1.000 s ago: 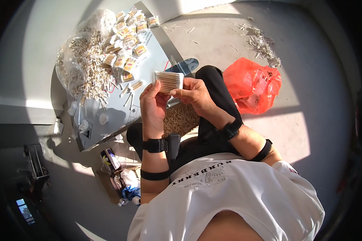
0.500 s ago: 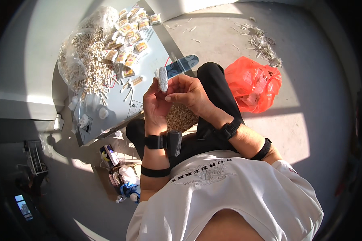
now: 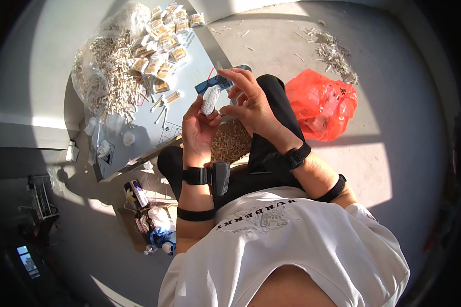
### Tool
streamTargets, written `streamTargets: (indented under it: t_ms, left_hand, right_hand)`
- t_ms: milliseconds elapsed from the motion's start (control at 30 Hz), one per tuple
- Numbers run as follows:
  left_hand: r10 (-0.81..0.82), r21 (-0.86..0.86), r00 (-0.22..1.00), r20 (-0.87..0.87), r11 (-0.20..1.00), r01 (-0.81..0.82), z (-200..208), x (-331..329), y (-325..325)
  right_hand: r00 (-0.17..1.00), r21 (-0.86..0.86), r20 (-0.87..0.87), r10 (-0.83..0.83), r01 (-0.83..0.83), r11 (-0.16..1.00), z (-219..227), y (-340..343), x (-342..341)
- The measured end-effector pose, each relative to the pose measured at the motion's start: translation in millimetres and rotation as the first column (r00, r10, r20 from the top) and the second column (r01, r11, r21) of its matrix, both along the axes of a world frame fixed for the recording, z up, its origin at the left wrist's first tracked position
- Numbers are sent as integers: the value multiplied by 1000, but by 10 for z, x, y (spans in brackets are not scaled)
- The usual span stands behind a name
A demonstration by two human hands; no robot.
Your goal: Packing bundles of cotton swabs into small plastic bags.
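Note:
My left hand [image 3: 200,125] is closed round a bundle of cotton swabs [image 3: 210,100], whose packed white tips face up. Just to its right my right hand [image 3: 251,102] is raised with its fingers apart and nothing visible in them. Beyond my hands, on the grey tabletop [image 3: 194,61], lies a blue strip [image 3: 205,86]. A few loose cotton swabs [image 3: 164,105] lie left of my left hand. Behind them are a heap of loose swabs [image 3: 110,77] in a clear plastic bag and many small filled packets [image 3: 164,43].
Below my hands, between my legs, is a mass of thin tan sticks [image 3: 230,145]. A red plastic bag [image 3: 320,105] stands on the floor at right, with scattered white scraps [image 3: 333,53] beyond it. A carton [image 3: 133,225] with assorted items sits at lower left.
My right hand has come away from the bundle, moved slightly right and spread its fingers. The bundle stays in my left hand, tilted so more of its white tips show.

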State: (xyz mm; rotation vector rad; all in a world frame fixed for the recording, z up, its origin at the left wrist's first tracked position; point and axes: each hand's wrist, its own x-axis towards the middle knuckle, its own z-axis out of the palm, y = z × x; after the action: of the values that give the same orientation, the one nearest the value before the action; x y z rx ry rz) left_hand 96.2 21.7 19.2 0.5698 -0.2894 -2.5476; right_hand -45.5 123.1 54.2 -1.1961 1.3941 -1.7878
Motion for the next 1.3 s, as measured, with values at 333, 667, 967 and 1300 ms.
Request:
streamTargets:
  t_ms: [333,667,967,1300]
  left_hand:
    - [99,14,971,218,994,-105,198,-167,164]
    - [448,-782,781,435,618,81,54,-81,150]
    - [536,-946,828,167,-151,288,305,-31,50]
    - [367,-828,813,452,512,230,276,23,55]
  right_hand:
    - [983,6,-26,182,-182,983,-123,-13,20]
    - [980,-34,178,88,-83,996,-255,-37,118]
    - [983,14,174,-60,59,998,-315,-42,93]
    - [809,222,587,-37,-117,968,-317,-97,-49]
